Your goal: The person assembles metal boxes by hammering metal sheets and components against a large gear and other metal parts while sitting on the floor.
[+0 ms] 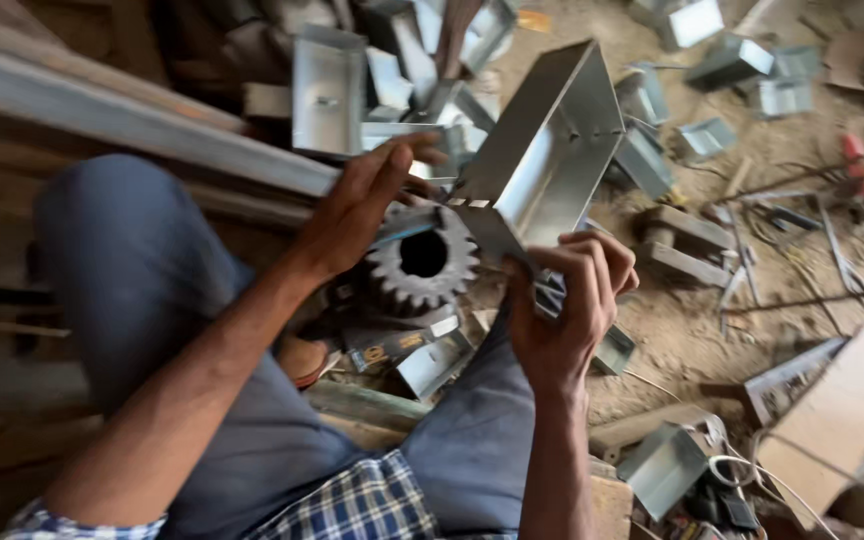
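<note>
A folded sheet-metal channel (550, 150), shiny grey and open like a trough, sits at the centre of the view, its long body running up toward one o'clock. Both hands hold it at its lower end. The left hand (360, 212) comes in from eight o'clock, fingers spread and wrapped over the channel's near corner, thumb side pressed against the flat tab there. The right hand (570, 300) rises from six o'clock and is clenched tight around the lower edge of the channel, fingers curled over the metal; what lies inside that fist is hidden, possibly a small tool, though the view does not settle it.

Directly under the channel's near end, between the two hands, a dark steel gear (422, 258) with a round bore lies flat, just touching or nearly touching the metal above it. The person's knees in blue trousers (142, 270) frame the scene at seven and nine o'clock, with a checked shirt (352, 505) at six.

Toward twelve o'clock a heap of similar folded metal pieces (352, 70) lies stacked. More bent offcuts (742, 70) scatter across the sandy ground at two o'clock. A wooden block (682, 240) sits at three o'clock, and a cardboard piece (837, 415) lies at four o'clock beside another metal box (664, 465).
</note>
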